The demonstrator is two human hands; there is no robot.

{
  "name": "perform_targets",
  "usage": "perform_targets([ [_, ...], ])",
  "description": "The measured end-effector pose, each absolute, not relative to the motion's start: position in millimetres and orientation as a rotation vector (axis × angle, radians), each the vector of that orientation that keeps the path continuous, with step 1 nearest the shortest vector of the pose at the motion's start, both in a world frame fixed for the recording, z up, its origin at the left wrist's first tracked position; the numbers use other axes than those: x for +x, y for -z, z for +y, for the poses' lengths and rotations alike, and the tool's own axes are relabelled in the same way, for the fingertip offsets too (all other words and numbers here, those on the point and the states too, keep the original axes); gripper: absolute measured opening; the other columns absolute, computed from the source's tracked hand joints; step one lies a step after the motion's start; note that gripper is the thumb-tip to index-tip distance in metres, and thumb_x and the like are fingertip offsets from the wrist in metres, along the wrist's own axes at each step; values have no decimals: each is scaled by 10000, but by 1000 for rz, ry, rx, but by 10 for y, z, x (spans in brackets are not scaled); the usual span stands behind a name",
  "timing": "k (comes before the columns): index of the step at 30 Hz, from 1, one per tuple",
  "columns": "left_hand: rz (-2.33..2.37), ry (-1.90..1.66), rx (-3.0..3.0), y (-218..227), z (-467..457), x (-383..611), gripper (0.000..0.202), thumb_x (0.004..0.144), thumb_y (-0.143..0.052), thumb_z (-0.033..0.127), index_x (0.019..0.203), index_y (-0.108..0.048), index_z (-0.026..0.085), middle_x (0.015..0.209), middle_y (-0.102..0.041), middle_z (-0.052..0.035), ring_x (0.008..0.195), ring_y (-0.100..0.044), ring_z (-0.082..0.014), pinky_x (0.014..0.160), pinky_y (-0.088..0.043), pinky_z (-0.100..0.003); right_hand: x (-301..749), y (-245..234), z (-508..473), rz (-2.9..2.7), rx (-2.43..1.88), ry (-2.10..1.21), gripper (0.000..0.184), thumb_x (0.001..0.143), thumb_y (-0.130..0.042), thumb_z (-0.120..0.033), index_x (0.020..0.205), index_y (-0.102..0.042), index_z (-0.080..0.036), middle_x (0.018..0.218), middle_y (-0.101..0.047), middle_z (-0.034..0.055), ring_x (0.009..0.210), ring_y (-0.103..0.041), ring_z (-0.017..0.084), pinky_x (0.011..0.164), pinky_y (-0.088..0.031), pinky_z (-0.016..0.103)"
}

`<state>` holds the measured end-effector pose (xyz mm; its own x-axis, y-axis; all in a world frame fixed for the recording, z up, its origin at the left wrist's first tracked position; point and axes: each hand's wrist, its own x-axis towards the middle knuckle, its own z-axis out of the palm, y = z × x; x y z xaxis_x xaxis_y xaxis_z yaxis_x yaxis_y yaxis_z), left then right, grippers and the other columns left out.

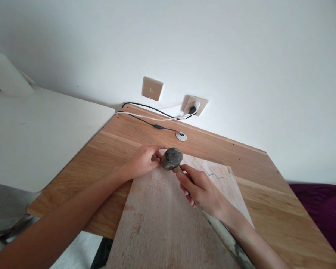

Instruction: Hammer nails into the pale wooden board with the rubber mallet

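My right hand (201, 188) is wrapped round the wooden handle of a hammer, close under its head. The dark rounded hammer head (171, 158) rests near the far left corner of a pale worn wooden board (156, 220). My left hand (143, 161) sits at that corner with fingertips pinched together beside the hammer head; what they pinch is too small to make out. The long handle (226, 235) runs back under my right forearm.
The board lies on a wooden desk (254, 175) against a white wall. Black and white cables (154, 119) run to a wall socket (194, 105); a round grommet (181, 136) sits behind the board. A white table (36, 130) adjoins on the left, purple fabric (322, 209) on the right.
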<state>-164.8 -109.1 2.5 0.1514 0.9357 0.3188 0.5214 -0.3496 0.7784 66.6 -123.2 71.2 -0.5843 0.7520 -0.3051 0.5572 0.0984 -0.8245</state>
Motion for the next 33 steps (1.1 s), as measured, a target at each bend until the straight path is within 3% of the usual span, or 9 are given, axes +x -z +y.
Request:
perform_targets([
  [10,1376,-1083,1952,-23,-1083,-1658,370,846,-693,136,1205,-714,224,922,-788,-10,870,-735,-188,849,-556,-308,666,-715,-1262,-2143,-1291,-1482,340,1041,-430,-506,856,-496,-228,600,-503,-78,399,-517,75,366,-391,171],
  [13,1393,-1082,2010,11,-1066,-1666,335,844,-684,122,1157,-730,230,926,-782,-9,900,-725,-194,912,-537,-345,656,-722,-1272,-2113,-1262,-1501,325,1046,-417,-508,907,-512,-231,601,-504,-83,398,-520,77,366,-397,170],
  [17,1460,-1061,2073,49,-1044,-1675,388,807,-691,76,1160,-728,233,988,-779,-19,965,-712,-215,988,-494,-398,647,-709,-1264,-2168,-1302,-1487,337,1034,-447,-497,835,-487,-228,592,-508,-76,405,-521,76,370,-395,168],
  [22,1441,-1044,2066,28,-1050,-1675,434,813,-688,88,1215,-716,249,965,-777,-10,951,-710,-206,989,-488,-385,660,-717,-1284,-2055,-1296,-1607,342,1032,-429,-535,901,-512,-230,618,-494,-82,396,-501,72,351,-392,165],
  [33,1441,-1052,2071,33,-1048,-1670,326,809,-697,89,1103,-738,224,907,-769,0,886,-707,-189,950,-482,-364,664,-724,-1263,-2117,-1278,-1542,334,1038,-435,-517,909,-523,-221,633,-501,-77,417,-518,74,375,-400,175],
])
